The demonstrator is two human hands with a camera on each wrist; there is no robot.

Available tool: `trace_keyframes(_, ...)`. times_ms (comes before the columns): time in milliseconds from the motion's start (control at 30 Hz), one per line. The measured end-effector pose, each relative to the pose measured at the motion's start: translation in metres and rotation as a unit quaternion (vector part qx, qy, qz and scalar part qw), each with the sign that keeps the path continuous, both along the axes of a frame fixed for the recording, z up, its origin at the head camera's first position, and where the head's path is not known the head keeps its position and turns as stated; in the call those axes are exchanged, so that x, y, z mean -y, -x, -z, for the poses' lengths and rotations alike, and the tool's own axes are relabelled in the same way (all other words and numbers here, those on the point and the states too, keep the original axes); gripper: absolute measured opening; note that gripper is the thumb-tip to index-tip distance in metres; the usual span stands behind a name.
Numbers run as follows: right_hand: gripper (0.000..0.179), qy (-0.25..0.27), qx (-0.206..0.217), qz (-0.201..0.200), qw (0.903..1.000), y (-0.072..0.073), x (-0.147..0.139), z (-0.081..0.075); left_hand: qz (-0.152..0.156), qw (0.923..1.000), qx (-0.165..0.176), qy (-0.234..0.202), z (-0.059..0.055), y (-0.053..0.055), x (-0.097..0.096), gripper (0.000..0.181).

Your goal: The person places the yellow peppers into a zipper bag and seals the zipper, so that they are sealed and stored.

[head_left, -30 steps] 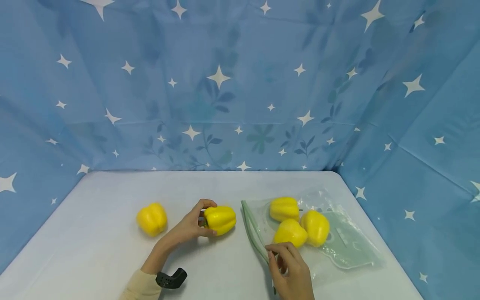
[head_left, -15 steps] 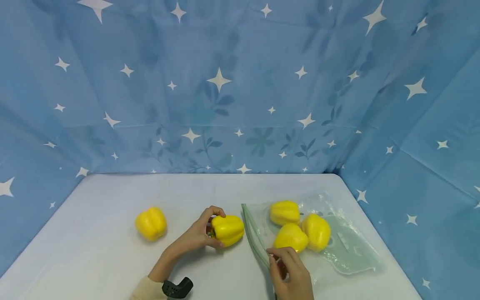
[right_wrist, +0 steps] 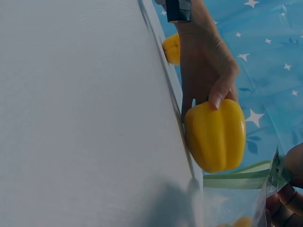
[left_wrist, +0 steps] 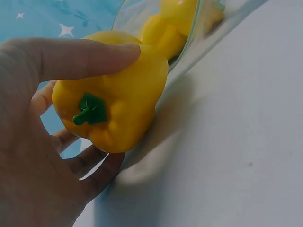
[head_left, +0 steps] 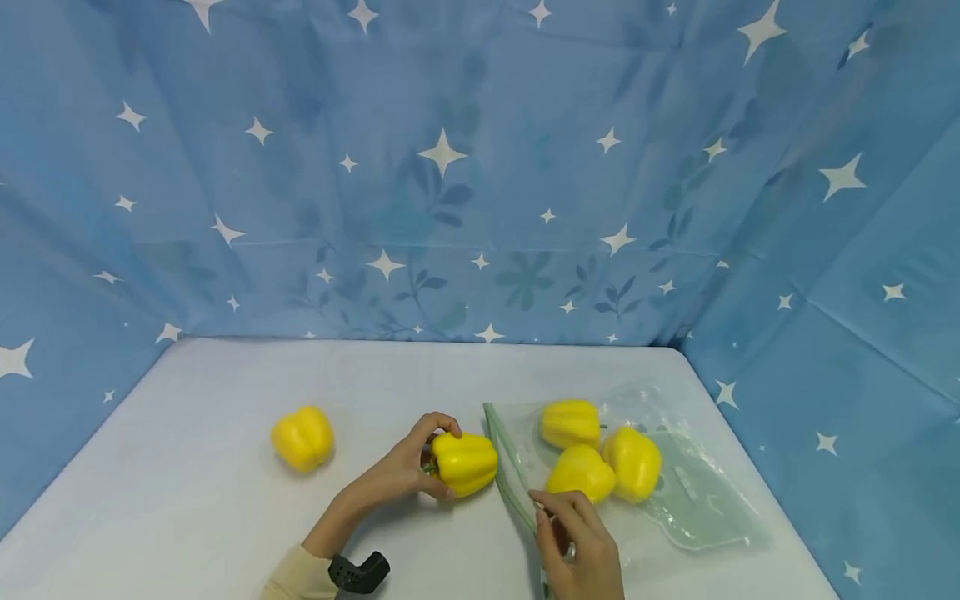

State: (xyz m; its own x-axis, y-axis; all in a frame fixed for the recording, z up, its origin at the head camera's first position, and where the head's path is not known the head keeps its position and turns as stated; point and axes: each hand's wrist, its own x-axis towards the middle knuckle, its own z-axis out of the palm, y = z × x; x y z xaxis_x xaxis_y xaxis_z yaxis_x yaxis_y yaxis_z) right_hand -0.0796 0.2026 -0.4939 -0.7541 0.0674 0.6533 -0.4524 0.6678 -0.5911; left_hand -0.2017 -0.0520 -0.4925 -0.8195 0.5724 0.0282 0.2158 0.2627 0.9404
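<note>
My left hand [head_left: 405, 468] grips a yellow bell pepper [head_left: 465, 464] by its stem end, with the thumb on one side and fingers on the other. The left wrist view shows its green stem [left_wrist: 92, 109] facing the palm. Just right of this pepper is the green-edged mouth [head_left: 504, 475] of a clear plastic bag [head_left: 705, 492]. My right hand [head_left: 583, 546] pinches the near end of that mouth, holding the edge apart. Inside the bag lie 3 yellow bell peppers, the far one [head_left: 570, 423], the near one [head_left: 581, 473] and the right one [head_left: 633, 464].
Another yellow bell pepper [head_left: 303, 439] rests alone on the left part of the white table [head_left: 225, 517]. A blue curtain [head_left: 480, 167] with white stars stands behind the table and along its sides. A black band [head_left: 360, 573] is on the left wrist.
My left hand has carried the bell pepper to the right and slightly nearer, up to the bag's mouth. The right hand stays at the bag's edge, almost unmoved.
</note>
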Motion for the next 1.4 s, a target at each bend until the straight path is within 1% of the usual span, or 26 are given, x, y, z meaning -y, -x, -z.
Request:
trace_keyframes(100, 0.043, -0.013, -0.022, -0.018, 0.9995, 0.004, -0.001, -0.001, -0.005, 1.0, -0.004, 0.005, -0.001, 0.0, 0.0, 0.074)
trace_keyframes(167, 0.042, -0.015, -0.011, -0.017, 0.9997, 0.005, 0.0, -0.003, -0.007, 0.9999, -0.007, 0.007, -0.002, 0.001, -0.001, 0.074)
trace_keyframes(267, 0.04, -0.015, 0.013, -0.005, 0.9998, 0.005, 0.003, -0.005, 0.002, 1.0, -0.009, 0.003, -0.004, 0.002, -0.003, 0.073)
trace_keyframes(367, 0.04, -0.011, 0.017, -0.002, 0.9998, 0.004, 0.004, -0.006, 0.013, 0.9999, -0.008, -0.002, -0.003, 0.003, -0.006, 0.073)
trace_keyframes(567, 0.041, -0.014, -0.011, -0.017, 0.9997, 0.004, 0.004, -0.008, 0.015, 0.9998, -0.004, -0.009, -0.001, 0.001, -0.011, 0.074)
trace_keyframes(767, 0.04, -0.014, 0.005, -0.011, 0.9998, 0.0, 0.004, -0.009, 0.019, 0.9991, -0.034, -0.019, 0.001, -0.003, -0.022, 0.075)
trace_keyframes(833, 0.041, -0.016, 0.003, -0.011, 0.9998, -0.002, 0.003, -0.007, 0.016, 0.9991, -0.034, -0.02, 0.003, -0.005, -0.026, 0.076)
trace_keyframes(933, 0.043, -0.017, -0.01, -0.016, 0.9997, -0.003, 0.002, -0.004, 0.007, 0.9995, -0.013, -0.027, 0.005, -0.009, -0.03, 0.078)
trace_keyframes(1033, 0.047, -0.019, -0.022, -0.021, 0.9993, -0.004, 0.0, -0.003, -0.001, 0.9988, 0.013, -0.047, 0.006, -0.012, -0.034, 0.083)
trace_keyframes(1100, 0.047, -0.021, -0.023, -0.021, 0.9993, -0.004, -0.001, -0.003, -0.003, 0.998, 0.022, -0.059, 0.006, -0.014, -0.037, 0.085)
trace_keyframes(1167, 0.047, -0.021, -0.022, -0.023, 0.9993, -0.004, -0.001, -0.003, -0.004, 0.9973, 0.024, -0.07, 0.007, -0.015, -0.04, 0.087)
trace_keyframes(1300, 0.041, -0.018, 0.007, -0.031, 0.9993, -0.005, 0.001, -0.002, -0.016, 0.9963, 0.015, -0.084, 0.011, -0.018, -0.044, 0.086)
trace_keyframes(1400, 0.038, -0.015, 0.029, -0.032, 0.999, -0.004, 0.003, -0.002, -0.031, 0.9957, 0.005, -0.088, 0.015, -0.02, -0.046, 0.083)
